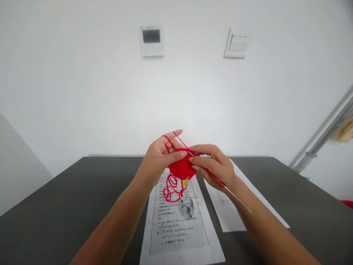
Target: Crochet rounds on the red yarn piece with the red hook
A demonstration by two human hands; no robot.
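One head-worn camera, near side of dark table (96, 191), facing forward and down, left hand (159, 154) and right hand (217, 164) fairly near, just below frame centre, white wall (110, 92) farther off, square ahead.

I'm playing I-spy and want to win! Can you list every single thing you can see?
Yarn piece: one, red, between the hands
Loose yarn: loops, red, below the piece
Marker: one, yellow, at the piece's lower edge
Hook: one, silver and red, right hand
Printed sheets: two, white, on the table
Table: one, dark grey, below
Wall: white, behind
Screen panel: one, white and grey, wall
Switch: one, white, wall
Pole: one, grey, far right
Unclear things: tan, red, right edge
Left hand: one, bare, pinching the piece
Right hand: one, bare, holding the hook
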